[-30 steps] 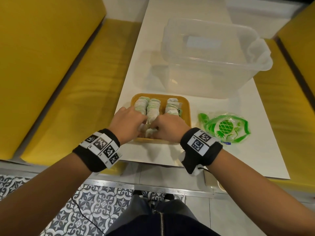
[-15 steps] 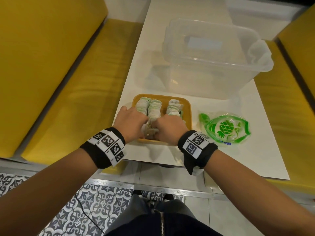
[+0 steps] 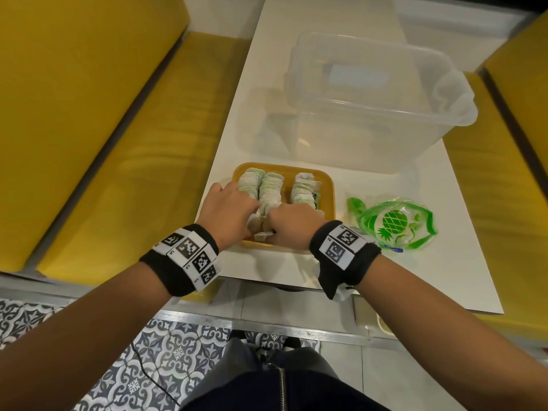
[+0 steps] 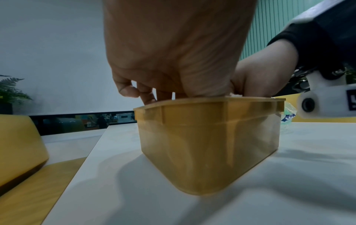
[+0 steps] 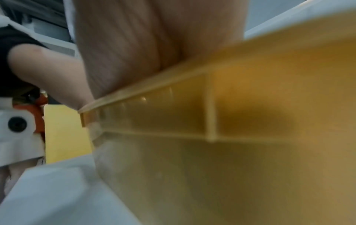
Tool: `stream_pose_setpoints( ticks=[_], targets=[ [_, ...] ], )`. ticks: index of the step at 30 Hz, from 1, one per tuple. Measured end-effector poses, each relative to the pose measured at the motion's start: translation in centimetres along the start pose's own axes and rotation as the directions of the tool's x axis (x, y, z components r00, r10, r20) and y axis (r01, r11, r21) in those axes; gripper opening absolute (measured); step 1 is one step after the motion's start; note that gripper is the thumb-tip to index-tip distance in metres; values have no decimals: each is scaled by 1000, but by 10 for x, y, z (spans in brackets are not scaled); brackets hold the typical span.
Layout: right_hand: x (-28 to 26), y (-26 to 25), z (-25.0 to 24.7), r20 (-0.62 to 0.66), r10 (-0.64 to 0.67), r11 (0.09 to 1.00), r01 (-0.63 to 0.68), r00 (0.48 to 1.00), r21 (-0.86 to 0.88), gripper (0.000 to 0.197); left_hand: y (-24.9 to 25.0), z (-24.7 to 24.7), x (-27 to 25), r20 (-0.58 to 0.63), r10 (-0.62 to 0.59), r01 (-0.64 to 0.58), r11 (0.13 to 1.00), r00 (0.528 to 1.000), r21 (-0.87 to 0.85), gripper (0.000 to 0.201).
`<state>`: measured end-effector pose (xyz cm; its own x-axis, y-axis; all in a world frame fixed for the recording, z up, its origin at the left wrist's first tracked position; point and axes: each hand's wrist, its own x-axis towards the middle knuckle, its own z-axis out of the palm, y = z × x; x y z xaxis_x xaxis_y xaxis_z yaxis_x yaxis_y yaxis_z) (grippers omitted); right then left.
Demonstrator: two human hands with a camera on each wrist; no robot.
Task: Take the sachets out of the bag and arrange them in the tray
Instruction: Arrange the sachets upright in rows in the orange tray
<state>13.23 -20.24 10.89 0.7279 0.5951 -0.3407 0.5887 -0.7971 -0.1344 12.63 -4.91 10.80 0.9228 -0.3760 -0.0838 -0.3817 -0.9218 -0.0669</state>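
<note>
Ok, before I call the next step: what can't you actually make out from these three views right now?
- Fingertips of the left hand and right hand: head view, hidden under the backs of the hands and the sachets; the grip is unclear.
- Inside of the tray: both wrist views show only its outer wall.
- Whether the bag is empty: head view, the green print hides the inside.
- Right wrist view: blurred.

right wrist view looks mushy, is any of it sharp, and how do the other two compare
Right wrist view: soft throughout, the yellow tray wall smeared and too close to focus. Left wrist view: tray fairly crisp, left hand slightly soft, table shadows visible. Head view: sharp centre, sachets readable, edges bowed by the wide lens.
</note>
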Motion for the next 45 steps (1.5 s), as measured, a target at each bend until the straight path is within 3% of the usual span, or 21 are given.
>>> stream_pose_setpoints(
  ticks=[6,10,17,21,24,29,36,41,45],
  targets=[
    [-1,0,-4,-79,-19,994,11,997,-106,30,1,-4,-2,-1,-3,3,1000,1000,-29,11],
    [-5,10,-6,-121,27,994,-40,992,-102,22,0,-5,-2,29,-1,2,1000,1000,-31,17],
    [-16,25,-23,-154,160,964,-120,975,238,34,-6,-3,-1,10,4,-3,993,1000,-120,35],
    [-24,39,-28,-163,258,897,-174,952,406,32,-5,-12,2,-23,8,-15,943,1000,-332,29],
    [-30,51,-33,-189,338,850,-212,922,482,24,3,-14,3,-22,26,-33,919,999,-392,27],
    [-37,62,-36,-243,436,784,-233,867,576,20,15,-10,9,35,113,-96,942,993,-321,41],
    [-40,65,-30,-322,537,731,-239,780,639,19,29,-9,27,6,232,-231,967,973,-106,51],
    [-43,66,-29,-381,541,733,-197,750,651,19,33,-8,28,42,264,-262,964,964,-48,39],
    [-47,71,-26,-384,538,735,-195,750,649,24,24,-9,19,19,269,-267,961,963,-72,14]
  ],
)
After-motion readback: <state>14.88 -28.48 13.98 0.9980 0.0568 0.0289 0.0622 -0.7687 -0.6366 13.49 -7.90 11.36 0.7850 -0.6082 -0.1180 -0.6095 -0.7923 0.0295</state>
